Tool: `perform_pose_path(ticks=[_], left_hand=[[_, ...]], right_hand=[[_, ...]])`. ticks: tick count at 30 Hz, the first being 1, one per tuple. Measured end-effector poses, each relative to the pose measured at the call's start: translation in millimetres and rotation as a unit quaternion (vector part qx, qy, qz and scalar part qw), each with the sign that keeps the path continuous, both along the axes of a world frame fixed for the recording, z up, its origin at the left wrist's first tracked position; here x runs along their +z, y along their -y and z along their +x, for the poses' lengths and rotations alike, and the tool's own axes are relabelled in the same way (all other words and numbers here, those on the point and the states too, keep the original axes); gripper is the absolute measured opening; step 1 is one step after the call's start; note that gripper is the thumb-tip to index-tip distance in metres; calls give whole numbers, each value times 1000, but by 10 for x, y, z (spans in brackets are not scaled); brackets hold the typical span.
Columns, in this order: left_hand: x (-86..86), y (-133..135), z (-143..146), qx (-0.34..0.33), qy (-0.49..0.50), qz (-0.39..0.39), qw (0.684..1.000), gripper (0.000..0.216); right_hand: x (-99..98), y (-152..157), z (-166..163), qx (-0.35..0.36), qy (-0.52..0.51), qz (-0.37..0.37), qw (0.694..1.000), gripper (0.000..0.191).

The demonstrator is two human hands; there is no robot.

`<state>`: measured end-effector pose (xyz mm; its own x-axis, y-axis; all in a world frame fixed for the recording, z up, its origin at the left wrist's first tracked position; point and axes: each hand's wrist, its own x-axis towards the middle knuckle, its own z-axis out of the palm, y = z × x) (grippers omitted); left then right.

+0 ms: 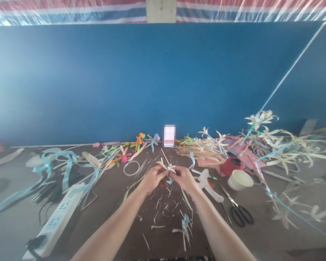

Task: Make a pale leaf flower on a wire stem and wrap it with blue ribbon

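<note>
Between my two hands is a small flower of pale, straw-like strips (pixel 170 168), with a bit of light blue ribbon (pixel 169 180) below it. My left hand (pixel 154 178) pinches its left side. On the other side, the fingers of my right hand (pixel 183 178) are closed on the petals. Parts of the flower are hidden behind my fingertips. A white glue gun (pixel 208 185) lies just right of my right hand, and black-handled scissors (pixel 239 211) rest beyond it. Left of my left hand is a clear ring (pixel 131 168), perhaps a roll of tape.
Strip scraps (pixel 163 210) litter the dark table. On the left stand a white power strip (pixel 58 217) and loose blue ribbon (pixel 67 166). At right are a pale cup (pixel 240 180), a red roll (pixel 232 166) and finished pale flowers (pixel 260 119). A blue panel (pixel 152 79) rises behind.
</note>
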<state>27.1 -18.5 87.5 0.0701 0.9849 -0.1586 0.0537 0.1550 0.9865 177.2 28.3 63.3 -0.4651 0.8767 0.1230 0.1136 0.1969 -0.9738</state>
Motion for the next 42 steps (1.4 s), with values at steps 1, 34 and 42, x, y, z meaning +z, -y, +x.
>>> perform_pose_path(ticks=[1, 34, 42], left_hand=[[-4, -2, -1, 0, 2, -1, 1000, 25], [-197, -9, 54, 109, -65, 49, 991, 23], [-152, 10, -11, 61, -13, 45, 997, 24]], right_hand=[[-3, -3, 2, -1, -2, -2, 1000, 22], [-100, 94, -198, -118, 40, 11, 992, 15], [-53, 61, -183, -68, 18, -3, 998, 14]])
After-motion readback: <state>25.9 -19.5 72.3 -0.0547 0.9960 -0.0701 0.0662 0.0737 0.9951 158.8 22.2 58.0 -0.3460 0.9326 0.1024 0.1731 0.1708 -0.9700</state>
